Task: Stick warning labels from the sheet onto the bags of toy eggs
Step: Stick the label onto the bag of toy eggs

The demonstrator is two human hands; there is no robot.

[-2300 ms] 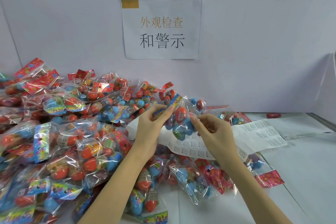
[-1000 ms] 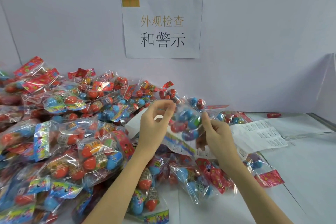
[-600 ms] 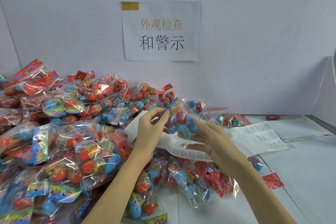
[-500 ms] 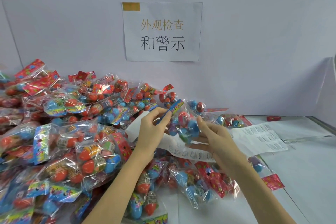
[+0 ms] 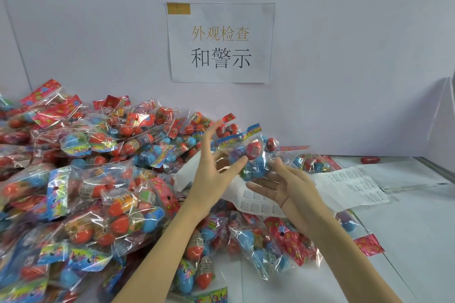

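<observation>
A clear bag of toy eggs (image 5: 251,155) with a blue header card hangs between my two hands, above the label sheet (image 5: 349,187). My left hand (image 5: 214,172) has its fingers spread and straight, its fingertips touching the bag's left side. My right hand (image 5: 285,187) lies palm up with straight fingers under the bag's lower right, thumb raised beside it. Neither hand curls round the bag. The white sheet of printed warning labels lies on the table beneath both hands, partly hidden by them.
A big pile of egg bags (image 5: 86,192) fills the left half of the table and reaches the back wall. More bags (image 5: 266,246) lie under my forearms. A loose red egg (image 5: 370,160) sits at the back right. A paper sign (image 5: 220,42) hangs on the wall.
My left hand has let go of the bag's header and spread its fingers. My right hand has opened palm up under the bag, which sits slightly higher and further right.
</observation>
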